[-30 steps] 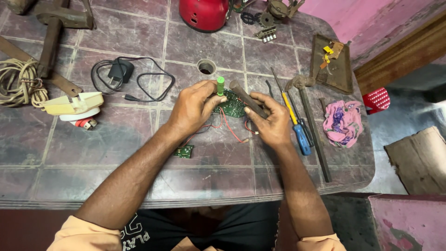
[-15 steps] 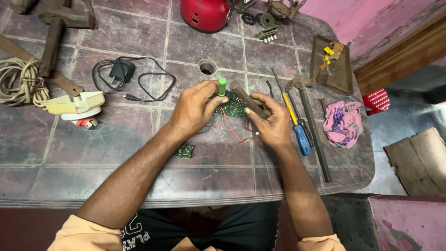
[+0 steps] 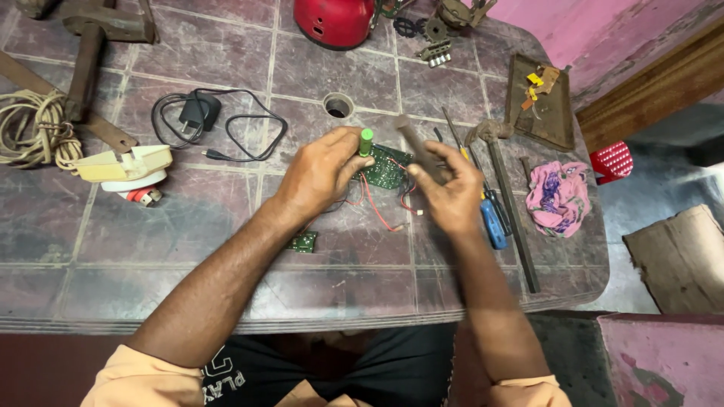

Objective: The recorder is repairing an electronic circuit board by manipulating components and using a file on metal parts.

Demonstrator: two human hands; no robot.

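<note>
While the left hand (image 3: 320, 175) curls shut around a small tool with a bright green tip (image 3: 366, 141), its point rests at the near edge of the green circuit board (image 3: 388, 164) lying flat in the middle of the desk (image 3: 188, 249). Just across the board, the right hand (image 3: 451, 190) is closed on a dark, blurred stick-like tool (image 3: 416, 148) that slants up over the board's far side; what kind of tool it is I cannot tell. Thin red wires (image 3: 377, 207) trail from the board toward the person. A second, smaller green board (image 3: 303, 242) lies beside the left forearm. To the right of the right hand sit a blue-handled screwdriver (image 3: 494, 222) and a long dark metal bar (image 3: 513, 218), then a crumpled pink cloth (image 3: 558, 197). Further left, a black charger with its looped cable (image 3: 202, 114) lies near a cream-coloured plastic piece (image 3: 124, 164) and a coil of pale rope (image 3: 30, 128). At the far edge stands a red rounded casing (image 3: 333, 19).
</note>
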